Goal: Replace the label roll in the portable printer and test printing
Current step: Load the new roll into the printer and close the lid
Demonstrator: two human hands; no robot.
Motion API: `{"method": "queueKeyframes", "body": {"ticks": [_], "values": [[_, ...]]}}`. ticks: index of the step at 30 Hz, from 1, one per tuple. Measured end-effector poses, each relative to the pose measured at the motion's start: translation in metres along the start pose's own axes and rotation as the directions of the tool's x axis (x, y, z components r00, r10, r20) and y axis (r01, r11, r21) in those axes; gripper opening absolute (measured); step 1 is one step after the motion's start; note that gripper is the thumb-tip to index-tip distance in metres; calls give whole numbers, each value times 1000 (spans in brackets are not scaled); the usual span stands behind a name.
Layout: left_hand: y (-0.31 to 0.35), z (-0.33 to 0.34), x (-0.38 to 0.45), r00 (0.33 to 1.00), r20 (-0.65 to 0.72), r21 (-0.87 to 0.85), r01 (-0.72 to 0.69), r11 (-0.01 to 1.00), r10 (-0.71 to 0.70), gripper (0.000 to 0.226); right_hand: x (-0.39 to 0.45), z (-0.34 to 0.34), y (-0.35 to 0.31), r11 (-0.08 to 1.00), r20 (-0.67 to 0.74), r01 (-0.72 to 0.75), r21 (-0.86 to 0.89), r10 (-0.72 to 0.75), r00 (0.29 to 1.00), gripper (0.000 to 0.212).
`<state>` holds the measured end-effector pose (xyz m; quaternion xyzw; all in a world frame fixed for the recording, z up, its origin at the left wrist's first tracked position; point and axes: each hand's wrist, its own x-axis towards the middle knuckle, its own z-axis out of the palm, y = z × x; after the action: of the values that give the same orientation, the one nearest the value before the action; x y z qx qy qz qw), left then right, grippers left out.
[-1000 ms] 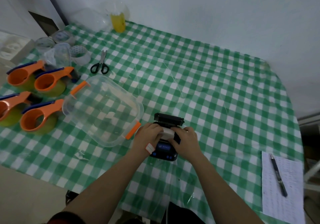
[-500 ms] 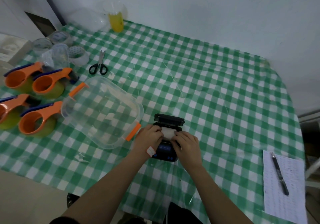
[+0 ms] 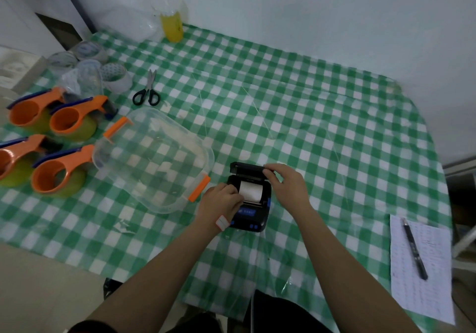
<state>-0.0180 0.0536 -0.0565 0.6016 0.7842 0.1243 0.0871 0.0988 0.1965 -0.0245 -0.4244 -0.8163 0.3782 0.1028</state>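
A small black portable printer (image 3: 251, 218) with a blue panel lies on the green checked tablecloth. Its lid (image 3: 244, 168) is swung open at the far side. A white label roll (image 3: 251, 191) sits in the open bay. My left hand (image 3: 221, 201) rests on the printer's left side, fingertips touching the roll's left edge. A small white label is stuck near that wrist. My right hand (image 3: 286, 184) pinches the right end of the open lid.
A clear plastic box (image 3: 164, 136) with orange clips lies just left of the printer. Several orange tape dispensers (image 3: 61, 167), tape rolls and black scissors (image 3: 146, 95) sit farther left. A yellow bottle (image 3: 172, 27) stands by the wall. A sheet of paper (image 3: 422, 291) with a pen (image 3: 414, 250) lies right.
My right hand has left the roll and moved up to the open lid's right end. The label roll, earlier covered by both hands, now shows in the bay.
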Motion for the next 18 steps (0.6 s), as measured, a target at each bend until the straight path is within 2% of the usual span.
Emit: {"method": "queueKeyframes", "body": {"ticks": [4, 10, 15, 18], "values": [[1, 2, -2, 1000, -6, 35, -1, 999, 2, 30, -13, 0, 0, 998, -52, 65, 2, -65, 997, 14], [3, 2, -7, 1000, 4, 51, -1, 999, 1, 21, -33, 11, 8, 990, -37, 126, -61, -128, 991, 12], [7, -2, -11, 1000, 19, 78, -3, 997, 1, 19, -42, 16, 11, 985, -22, 118, -124, -121, 992, 13], [9, -2, -12, 1000, -13, 79, 0, 997, 1, 16, -44, 17, 13, 972, 2, 149, -179, -151, 988, 14]]}}
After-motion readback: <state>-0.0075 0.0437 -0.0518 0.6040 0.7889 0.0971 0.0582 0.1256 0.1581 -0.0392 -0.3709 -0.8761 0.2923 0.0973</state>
